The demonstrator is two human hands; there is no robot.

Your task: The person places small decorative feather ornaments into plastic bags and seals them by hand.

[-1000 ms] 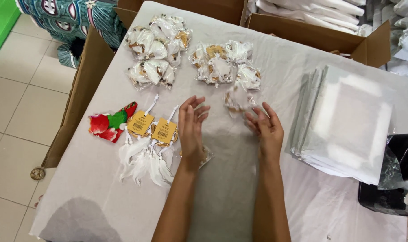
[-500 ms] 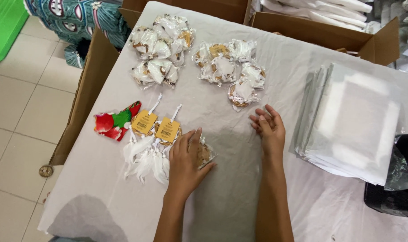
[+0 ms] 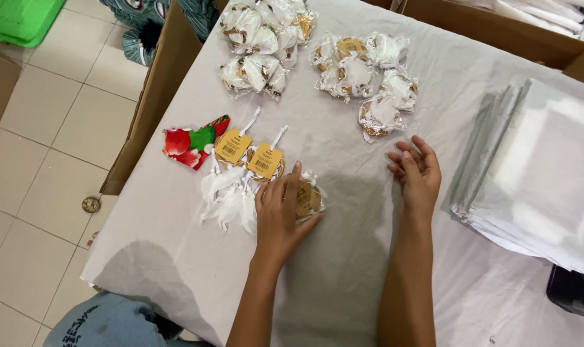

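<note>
A white paper-like sheet covering the table takes up most of the view, with brown cardboard boxes pressed against its left and far edges. On the right lies a thick stack of flat clear plastic bags, fanned a little so the edges step apart, probably so that each can be lifted off singly. Toward the far side sit 2 heaps of small clear packets holding white feathery pieces with tan rings: the left heap and the right heap, kept well apart as separate batches.

Nearer the person, 2 unbagged white feather ornaments with yellow card tags lie side by side, their feathers trailing toward the near edge. Just left of them is a red and green cloth scrap.

The left hand lies palm down over a small clear packet with a round tan woven disc inside, thumb at its near edge and fingers spread across its left part, pressing rather than lifting; the packet rests on the sheet, touching the feathers beside it. The right hand is empty, fingers loosely curled and resting on the sheet just below the right heap, not touching it.

A dark object at the lower right corner is cut off and cannot be identified. The disc's detail is blurred by the plastic.
</note>
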